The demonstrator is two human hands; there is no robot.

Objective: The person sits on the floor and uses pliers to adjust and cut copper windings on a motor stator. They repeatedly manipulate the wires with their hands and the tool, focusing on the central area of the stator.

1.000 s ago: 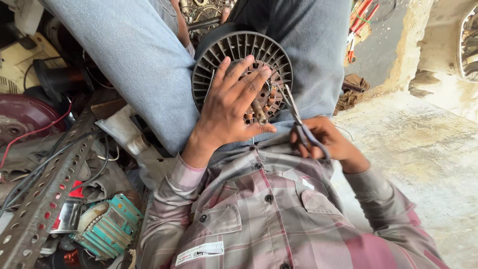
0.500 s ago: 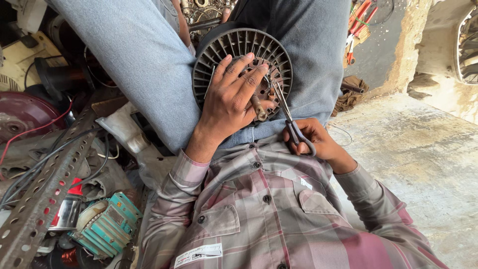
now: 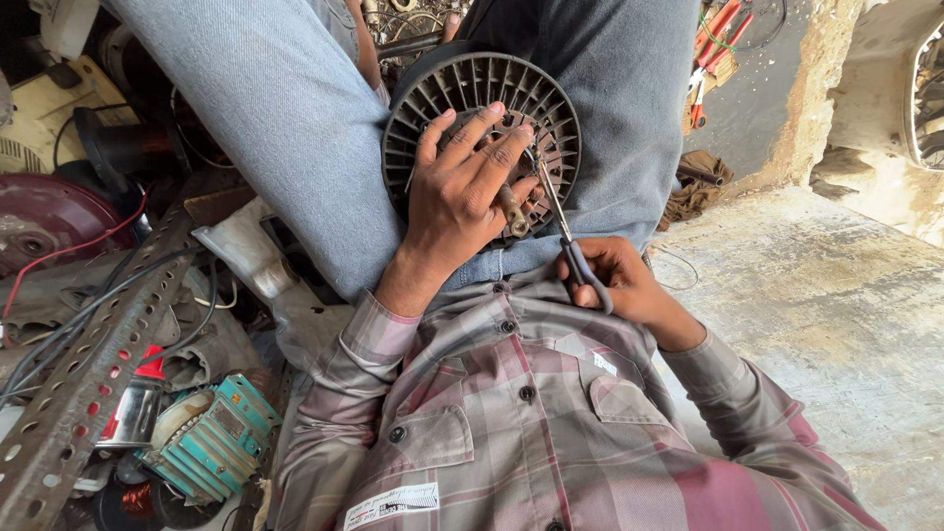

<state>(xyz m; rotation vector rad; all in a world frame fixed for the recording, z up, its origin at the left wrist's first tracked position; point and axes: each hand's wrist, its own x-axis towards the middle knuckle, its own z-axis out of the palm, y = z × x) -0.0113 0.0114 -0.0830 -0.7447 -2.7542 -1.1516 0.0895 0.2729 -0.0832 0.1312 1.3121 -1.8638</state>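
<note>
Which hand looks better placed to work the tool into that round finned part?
Probably the right hand: it holds the scissors, tips at the motor centre. The left hand lies spread on it.

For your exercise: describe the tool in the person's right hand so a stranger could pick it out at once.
Start at the round, dark, finned motor housing resting on the person's lap, under the spread left hand. Just right of that hand, the right hand grips scissors with dark handles. Their thin, bright blades point up into the housing's centre.
</note>
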